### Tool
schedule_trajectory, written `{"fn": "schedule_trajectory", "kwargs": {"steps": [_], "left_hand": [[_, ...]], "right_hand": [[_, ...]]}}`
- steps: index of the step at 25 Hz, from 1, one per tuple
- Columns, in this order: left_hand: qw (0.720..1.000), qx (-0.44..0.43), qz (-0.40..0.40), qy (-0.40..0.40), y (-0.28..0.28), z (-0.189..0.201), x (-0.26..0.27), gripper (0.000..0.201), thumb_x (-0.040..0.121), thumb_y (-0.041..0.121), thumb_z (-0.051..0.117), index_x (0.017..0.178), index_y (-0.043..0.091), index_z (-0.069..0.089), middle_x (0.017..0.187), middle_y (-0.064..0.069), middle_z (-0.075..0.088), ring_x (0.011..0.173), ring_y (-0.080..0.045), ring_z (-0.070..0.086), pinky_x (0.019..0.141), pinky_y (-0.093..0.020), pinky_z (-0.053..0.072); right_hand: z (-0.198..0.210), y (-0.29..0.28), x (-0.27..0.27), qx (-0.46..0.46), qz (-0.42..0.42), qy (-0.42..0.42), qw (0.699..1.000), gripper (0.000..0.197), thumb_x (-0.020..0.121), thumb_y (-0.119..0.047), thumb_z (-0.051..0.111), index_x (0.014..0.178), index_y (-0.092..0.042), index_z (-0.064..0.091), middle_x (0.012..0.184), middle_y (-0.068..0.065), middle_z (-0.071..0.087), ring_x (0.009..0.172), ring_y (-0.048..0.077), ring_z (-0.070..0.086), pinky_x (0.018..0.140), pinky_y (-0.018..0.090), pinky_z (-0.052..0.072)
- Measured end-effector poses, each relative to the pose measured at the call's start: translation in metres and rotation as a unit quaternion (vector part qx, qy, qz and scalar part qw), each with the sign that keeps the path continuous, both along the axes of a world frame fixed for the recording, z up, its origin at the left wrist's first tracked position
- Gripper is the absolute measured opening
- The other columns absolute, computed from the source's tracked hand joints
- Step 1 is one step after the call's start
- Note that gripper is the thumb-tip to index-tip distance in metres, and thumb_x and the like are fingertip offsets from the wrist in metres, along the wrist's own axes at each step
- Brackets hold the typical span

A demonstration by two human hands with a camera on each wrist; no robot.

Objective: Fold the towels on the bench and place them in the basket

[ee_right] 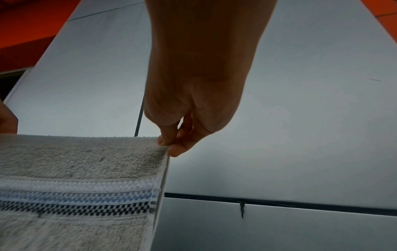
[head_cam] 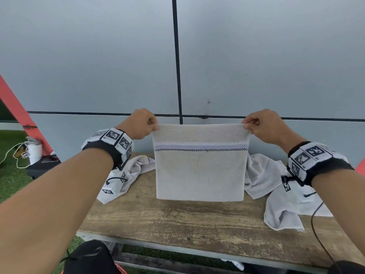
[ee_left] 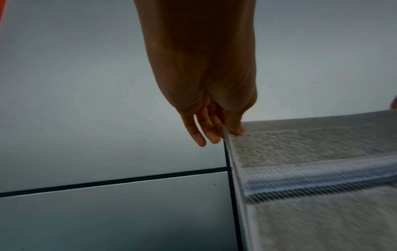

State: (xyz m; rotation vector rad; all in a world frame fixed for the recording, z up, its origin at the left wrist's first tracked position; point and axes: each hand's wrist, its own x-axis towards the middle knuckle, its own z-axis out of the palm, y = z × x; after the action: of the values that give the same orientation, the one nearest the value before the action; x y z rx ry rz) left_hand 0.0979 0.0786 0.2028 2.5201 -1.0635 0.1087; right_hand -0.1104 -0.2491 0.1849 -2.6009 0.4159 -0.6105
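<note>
The left hand [head_cam: 141, 124] pinches the top left corner of a pale towel [head_cam: 199, 171], thumb in front and fingers [ee_left: 211, 134] behind the hem. The right hand [head_cam: 262, 125] pinches the top right corner the same way, fingertips [ee_right: 175, 150] just past the edge. Each grip is clenched on cloth, grasping the towel and nothing else.

Between the two hands the towel hangs flat and taut, a striped band near its top, its lower edge at 6 o'clock just above the wooden table [head_cam: 177, 220]. It looks already doubled over.

To do this step well, I judge the corners should stay level and the top edge stretched, then be lowered evenly so the next fold lands square.

Further out, a crumpled towel [head_cam: 136, 169] lies at 9 o'clock and another loose towel [head_cam: 276, 194] at 3 o'clock, both on the table. No basket is in view. A grey panelled wall [head_cam: 98, 56] stands behind.
</note>
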Motion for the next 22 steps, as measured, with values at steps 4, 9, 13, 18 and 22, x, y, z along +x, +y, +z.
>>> {"fn": "schedule_trajectory", "kwargs": {"steps": [4, 9, 13, 18, 22], "left_hand": [[0.996, -0.049, 0.057, -0.054, -0.007, 0.001, 0.005, 0.018, 0.094, 0.014, 0.065, 0.094, -0.003, 0.072, 0.090, -0.011, 0.067, 0.084, -0.024, 0.058, 0.077, -0.030, 0.044], [0.983, -0.149, 0.093, -0.044, 0.025, -0.015, -0.014, 0.013, 0.091, 0.020, 0.069, 0.090, 0.008, 0.072, 0.085, 0.002, 0.062, 0.080, -0.016, 0.054, 0.074, -0.022, 0.037], [0.992, -0.056, 0.051, 0.104, 0.073, -0.079, -0.052, 0.010, 0.088, 0.026, 0.074, 0.084, 0.016, 0.074, 0.082, 0.009, 0.069, 0.081, -0.011, 0.063, 0.068, -0.016, 0.041], [0.934, 0.184, -0.044, 0.303, 0.108, -0.152, -0.088, 0.017, 0.088, 0.040, 0.072, 0.093, 0.024, 0.077, 0.077, 0.016, 0.073, 0.069, 0.008, 0.065, 0.070, -0.014, 0.048], [0.897, 0.237, -0.072, 0.365, 0.115, -0.169, -0.090, 0.024, 0.086, 0.048, 0.070, 0.094, 0.026, 0.078, 0.082, 0.004, 0.077, 0.082, -0.017, 0.073, 0.082, -0.030, 0.057]], "right_hand": [[0.000, 0.002, 0.019, -0.014, -0.016, -0.035, 0.999, 0.014, 0.092, -0.004, 0.063, 0.098, -0.005, 0.075, 0.085, 0.008, 0.071, 0.084, 0.026, 0.067, 0.096, 0.035, 0.049], [-0.021, 0.018, 0.001, 0.040, 0.021, -0.114, 0.992, 0.011, 0.092, -0.004, 0.064, 0.098, -0.007, 0.073, 0.087, 0.003, 0.071, 0.072, 0.006, 0.064, 0.075, 0.004, 0.045], [-0.073, 0.035, -0.041, 0.064, 0.091, 0.058, 0.992, 0.006, 0.089, -0.007, 0.071, 0.092, -0.011, 0.074, 0.086, 0.002, 0.073, 0.083, 0.018, 0.067, 0.071, -0.001, 0.041], [-0.141, 0.051, -0.086, 0.166, 0.199, 0.323, 0.910, 0.008, 0.087, -0.014, 0.076, 0.089, -0.022, 0.076, 0.086, -0.005, 0.076, 0.083, 0.012, 0.073, 0.081, 0.022, 0.055], [-0.166, 0.054, -0.090, 0.267, 0.196, 0.364, 0.871, 0.006, 0.089, -0.009, 0.073, 0.092, -0.010, 0.077, 0.093, 0.007, 0.077, 0.089, 0.024, 0.074, 0.082, 0.035, 0.061]]}}
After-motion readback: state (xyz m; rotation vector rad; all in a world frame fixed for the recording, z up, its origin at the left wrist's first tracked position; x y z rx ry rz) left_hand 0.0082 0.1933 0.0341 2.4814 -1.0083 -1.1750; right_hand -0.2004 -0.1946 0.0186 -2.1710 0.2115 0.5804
